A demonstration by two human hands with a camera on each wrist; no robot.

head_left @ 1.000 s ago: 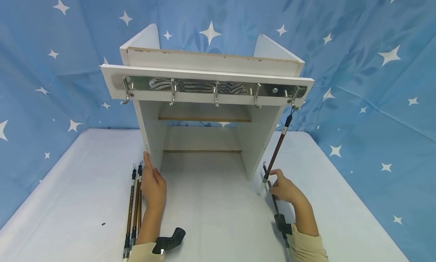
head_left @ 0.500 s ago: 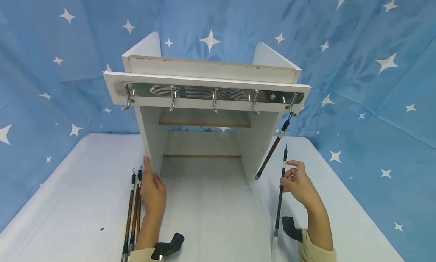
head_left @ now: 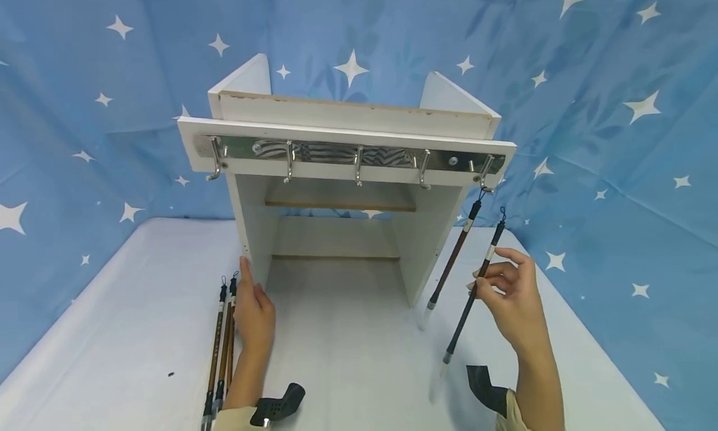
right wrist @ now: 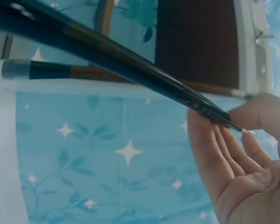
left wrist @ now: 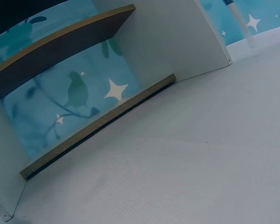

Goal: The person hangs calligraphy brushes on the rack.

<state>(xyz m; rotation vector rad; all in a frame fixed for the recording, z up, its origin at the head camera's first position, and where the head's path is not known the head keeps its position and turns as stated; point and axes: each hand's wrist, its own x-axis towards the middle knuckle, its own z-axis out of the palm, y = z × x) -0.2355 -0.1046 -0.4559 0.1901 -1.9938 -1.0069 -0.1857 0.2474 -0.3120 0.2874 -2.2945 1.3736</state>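
My right hand point(head_left: 518, 300) pinches a black calligraphy brush point(head_left: 464, 316) by its upper handle, loop up and pale bristles down, lifted at a slant over the table. In the right wrist view the black brush point(right wrist: 116, 58) runs across to the thumb and fingers. Just left of it, a brown calligraphy brush point(head_left: 453, 256) hangs by its loop from the far-right hook point(head_left: 487, 171) of a white shelf unit point(head_left: 348, 115). My left hand point(head_left: 253, 319), fingers extended, rests at the lower front edge of the shelf's left panel. The left wrist view does not show this hand.
Several brown brushes point(head_left: 215, 341) lie side by side on the white table point(head_left: 140, 306), left of my left forearm. More metal hooks point(head_left: 358, 163) line the shelf's front rail. A small dark speck point(head_left: 171, 374) sits on the tabletop. A blue starry cloth point(head_left: 617, 169) hangs behind.
My right hand has taken the black brush off the table and raised it up and to the right. The hanging brown brush has swung a little. My left hand stays at the panel.
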